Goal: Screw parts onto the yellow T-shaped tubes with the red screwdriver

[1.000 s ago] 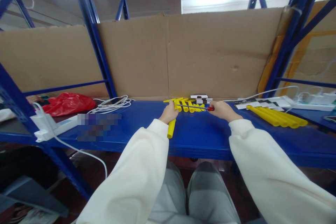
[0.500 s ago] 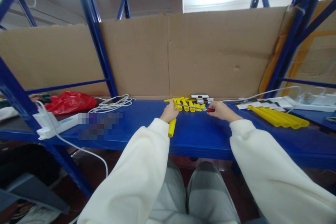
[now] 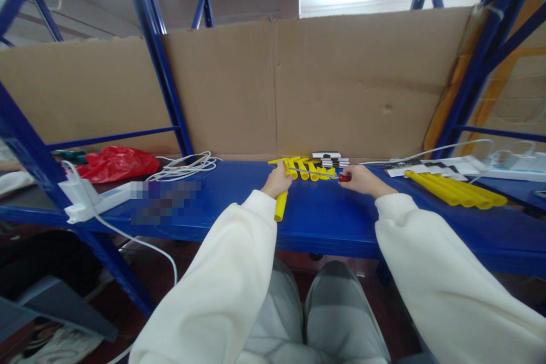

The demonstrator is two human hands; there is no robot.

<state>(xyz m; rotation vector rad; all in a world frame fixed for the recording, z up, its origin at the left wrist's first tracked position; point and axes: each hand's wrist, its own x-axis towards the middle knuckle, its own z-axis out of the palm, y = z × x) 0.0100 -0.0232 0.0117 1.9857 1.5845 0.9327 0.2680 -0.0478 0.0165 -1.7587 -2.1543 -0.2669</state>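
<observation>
My left hand [image 3: 277,181] is closed around a yellow tube [image 3: 280,208], whose lower end sticks out toward me. In my right hand [image 3: 359,180] is the red handle of a screwdriver [image 3: 343,178]. Its thin metal shaft runs left to the top of the tube by my left fingers; whether the tip sits in the tube is too small to make out. Several yellow T-shaped tube pieces [image 3: 314,175] lie in a row just behind the shaft. Black-and-white packets [image 3: 327,157] rest behind those pieces, against the cardboard.
Several long yellow tubes [image 3: 463,193] lie at the right on the blue shelf [image 3: 324,222]. A white power strip [image 3: 106,200], coiled white cable [image 3: 194,165] and red plastic bag [image 3: 121,164] are at the left. A cardboard panel [image 3: 341,85] closes off the back between blue posts.
The view has shifted very slightly. Both hands keep their grips, and the tube and screwdriver stay in nearly the same place.
</observation>
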